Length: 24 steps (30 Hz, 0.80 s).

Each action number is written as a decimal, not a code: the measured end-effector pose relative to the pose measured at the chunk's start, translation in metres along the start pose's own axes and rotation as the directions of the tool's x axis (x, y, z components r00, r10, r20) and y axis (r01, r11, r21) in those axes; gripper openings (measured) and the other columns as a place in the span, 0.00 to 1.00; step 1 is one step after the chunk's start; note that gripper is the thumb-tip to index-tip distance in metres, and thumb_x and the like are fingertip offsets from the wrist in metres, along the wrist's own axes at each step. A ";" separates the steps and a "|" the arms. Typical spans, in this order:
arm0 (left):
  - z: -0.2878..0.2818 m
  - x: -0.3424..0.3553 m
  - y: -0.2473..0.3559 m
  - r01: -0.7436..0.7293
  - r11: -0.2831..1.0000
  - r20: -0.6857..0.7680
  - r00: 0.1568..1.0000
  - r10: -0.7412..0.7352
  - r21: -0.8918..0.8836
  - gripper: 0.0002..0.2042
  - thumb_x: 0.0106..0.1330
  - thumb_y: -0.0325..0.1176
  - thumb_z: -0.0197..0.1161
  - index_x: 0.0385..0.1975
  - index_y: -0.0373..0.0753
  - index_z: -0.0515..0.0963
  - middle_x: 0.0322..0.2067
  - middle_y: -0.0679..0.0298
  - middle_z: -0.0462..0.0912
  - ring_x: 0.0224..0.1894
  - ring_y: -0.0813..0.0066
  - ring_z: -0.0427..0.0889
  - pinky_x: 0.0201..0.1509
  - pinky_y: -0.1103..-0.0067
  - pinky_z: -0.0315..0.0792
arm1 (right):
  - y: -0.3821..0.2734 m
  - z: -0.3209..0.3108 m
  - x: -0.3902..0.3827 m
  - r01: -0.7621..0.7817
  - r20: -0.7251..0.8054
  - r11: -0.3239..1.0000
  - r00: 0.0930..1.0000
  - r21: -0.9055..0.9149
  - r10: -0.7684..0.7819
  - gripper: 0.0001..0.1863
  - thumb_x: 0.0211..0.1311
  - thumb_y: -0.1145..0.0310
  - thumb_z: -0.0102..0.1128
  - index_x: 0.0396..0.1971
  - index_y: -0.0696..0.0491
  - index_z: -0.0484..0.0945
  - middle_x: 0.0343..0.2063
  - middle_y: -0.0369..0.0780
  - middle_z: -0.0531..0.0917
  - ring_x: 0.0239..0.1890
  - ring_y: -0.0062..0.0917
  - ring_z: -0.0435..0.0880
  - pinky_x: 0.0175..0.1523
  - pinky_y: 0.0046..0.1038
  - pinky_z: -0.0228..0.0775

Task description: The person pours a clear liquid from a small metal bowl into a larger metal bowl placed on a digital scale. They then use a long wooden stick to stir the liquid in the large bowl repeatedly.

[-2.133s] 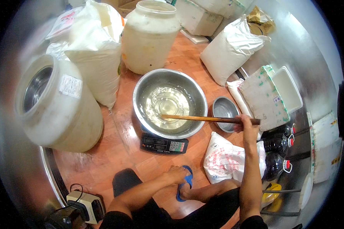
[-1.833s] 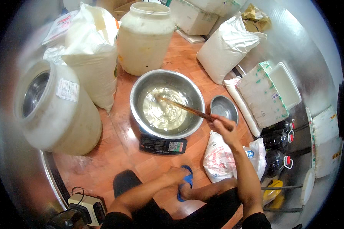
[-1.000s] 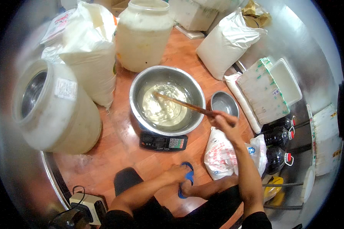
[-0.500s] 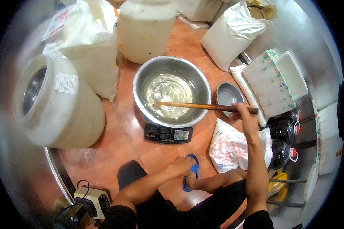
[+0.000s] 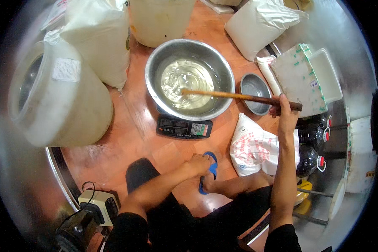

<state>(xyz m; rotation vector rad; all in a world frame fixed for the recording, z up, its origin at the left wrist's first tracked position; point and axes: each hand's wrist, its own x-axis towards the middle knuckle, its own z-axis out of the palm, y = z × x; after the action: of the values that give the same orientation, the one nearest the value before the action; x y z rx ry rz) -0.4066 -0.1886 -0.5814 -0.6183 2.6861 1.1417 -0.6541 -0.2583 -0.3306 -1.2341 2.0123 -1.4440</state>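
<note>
My right hand grips the dark end of a long wooden stick. The stick slants over the rim of a large steel basin, its pale tip in a clear, swirling liquid. Beneath the basin is a black digital scale with a keypad at its front. My left hand lies loosely by my foot, against a blue slipper; its fingers seem relaxed and hold nothing.
Right of the basin are a small steel bowl, a white bag with red print and dark bottles with red caps. Large plastic barrels and white sacks stand left and behind. A white sack stands far right.
The whole scene sits higher in the picture. My right hand has moved to the right with the stick, and its tip has shifted right within the basin. My left hand stays by the slipper.
</note>
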 end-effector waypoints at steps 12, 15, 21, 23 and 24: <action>-0.002 0.004 -0.002 0.018 0.999 0.047 0.999 -0.017 -0.029 0.36 0.59 0.48 0.71 0.63 0.33 0.68 0.58 0.47 0.75 0.58 0.48 0.78 0.56 0.54 0.74 | 0.004 0.005 0.000 -0.007 -0.001 0.999 1.000 0.043 0.007 0.14 0.68 0.63 0.64 0.36 0.60 0.86 0.25 0.39 0.85 0.23 0.17 0.80 0.30 0.21 0.72; -0.008 0.006 0.002 0.028 0.999 0.101 0.995 -0.023 -0.047 0.33 0.59 0.47 0.71 0.60 0.34 0.70 0.58 0.48 0.75 0.58 0.48 0.78 0.56 0.56 0.75 | 0.011 0.032 -0.013 0.011 0.113 1.000 0.994 0.014 -0.012 0.14 0.69 0.63 0.64 0.41 0.59 0.86 0.28 0.38 0.86 0.28 0.18 0.83 0.35 0.20 0.75; 0.016 0.013 -0.007 -0.013 0.999 -0.001 1.000 0.013 -0.043 0.32 0.57 0.43 0.71 0.61 0.37 0.70 0.58 0.49 0.75 0.58 0.49 0.78 0.56 0.56 0.74 | 0.007 0.019 -0.002 -0.145 0.130 0.988 0.982 0.052 0.137 0.20 0.70 0.58 0.61 0.43 0.62 0.85 0.27 0.39 0.85 0.27 0.20 0.84 0.34 0.22 0.76; 0.009 0.012 -0.007 0.001 0.999 0.026 1.000 0.000 -0.046 0.32 0.58 0.43 0.71 0.61 0.38 0.70 0.58 0.50 0.76 0.58 0.48 0.78 0.57 0.56 0.74 | 0.011 0.003 0.005 -0.110 0.051 0.994 0.993 0.028 0.109 0.17 0.68 0.59 0.64 0.42 0.60 0.85 0.28 0.40 0.86 0.28 0.18 0.83 0.31 0.22 0.74; 0.008 0.012 -0.008 0.004 0.999 0.047 0.999 -0.002 -0.045 0.33 0.58 0.44 0.72 0.62 0.38 0.70 0.58 0.50 0.75 0.58 0.48 0.78 0.57 0.56 0.74 | 0.011 0.003 0.005 -0.080 0.018 0.997 0.997 0.015 0.080 0.17 0.68 0.59 0.64 0.41 0.60 0.85 0.28 0.40 0.86 0.27 0.18 0.83 0.31 0.22 0.74</action>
<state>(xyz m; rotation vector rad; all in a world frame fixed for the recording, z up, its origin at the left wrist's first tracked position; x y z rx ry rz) -0.4141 -0.1920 -0.5959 -0.5947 2.6263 1.2036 -0.6595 -0.2630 -0.3409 -1.1425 2.0112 -1.4046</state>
